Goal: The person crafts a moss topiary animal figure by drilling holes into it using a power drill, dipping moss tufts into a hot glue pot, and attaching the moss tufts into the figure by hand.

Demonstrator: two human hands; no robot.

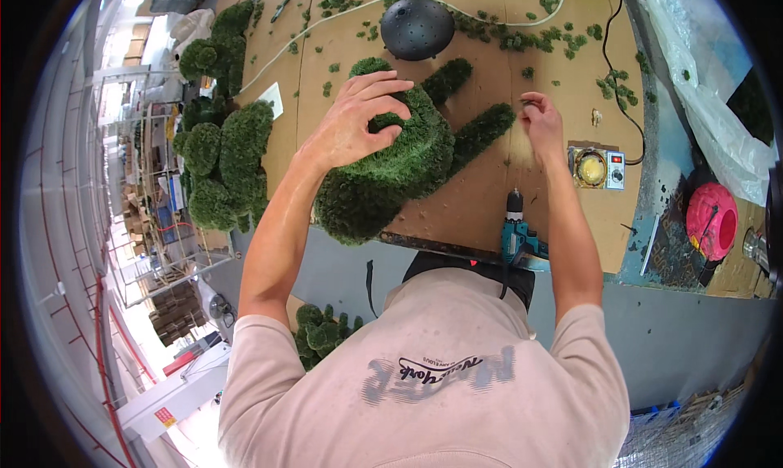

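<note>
While the left hand [359,119] lies over the green foliage piece [420,146] at the centre of the frame, fingers spread and curved, the right hand [541,127] has thumb and fingertips drawn together; whether they pinch anything, I cannot tell. The piece looks light, springy and grippy, probably best held around its dense body, not its slimmer stalks [487,132]. Its long axis slants from lower left to upper right, where both stalks point.

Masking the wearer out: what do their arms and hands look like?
Left hand and right hand: both bare, no gloves, no watch or band visible at the wrists. Forearms uncovered, no cables. Short, loose, pale beige-pink sleeves, plain, matching the shirt.
</note>
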